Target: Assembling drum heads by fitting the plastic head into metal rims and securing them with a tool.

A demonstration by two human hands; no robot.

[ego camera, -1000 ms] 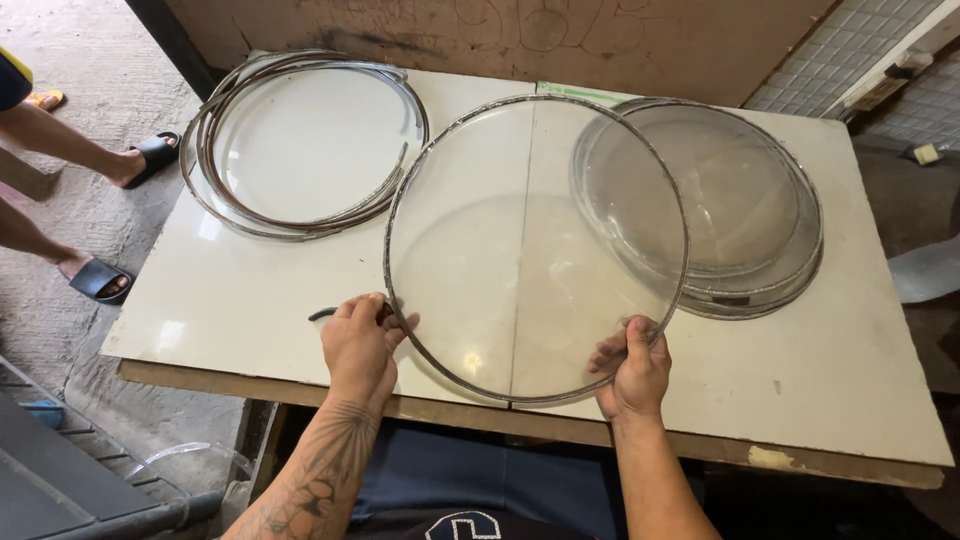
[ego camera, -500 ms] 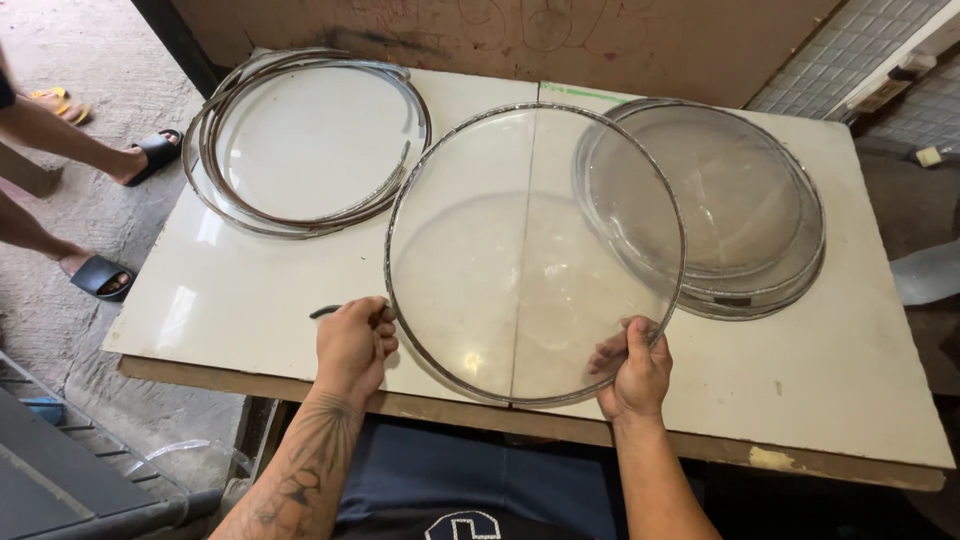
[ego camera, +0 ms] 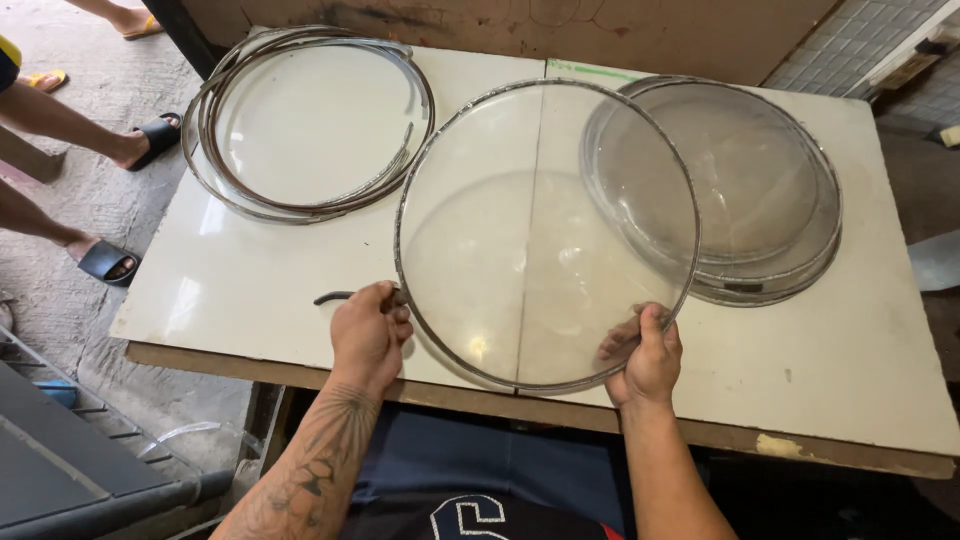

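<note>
A large round clear drumhead (ego camera: 545, 230) with a thin metal rim is lifted off the white table (ego camera: 240, 280), tilted toward me. My right hand (ego camera: 645, 355) grips its lower right edge, thumb over the rim. My left hand (ego camera: 368, 330) sits at the lower left edge, fingers curled around a small dark tool whose end sticks out to the left. Whether the left hand also grips the rim I cannot tell.
A stack of clear drumheads (ego camera: 745, 190) lies at the table's right, partly behind the held one. Several metal hoops (ego camera: 300, 125) lie in a pile at the back left. Another person's sandalled feet (ego camera: 105, 260) stand on the floor to the left. A brown board (ego camera: 500, 25) stands behind the table.
The drumhead has barely shifted, its top edge tipping slightly. Both hands keep their places. The other person's feet moved a little on the left.
</note>
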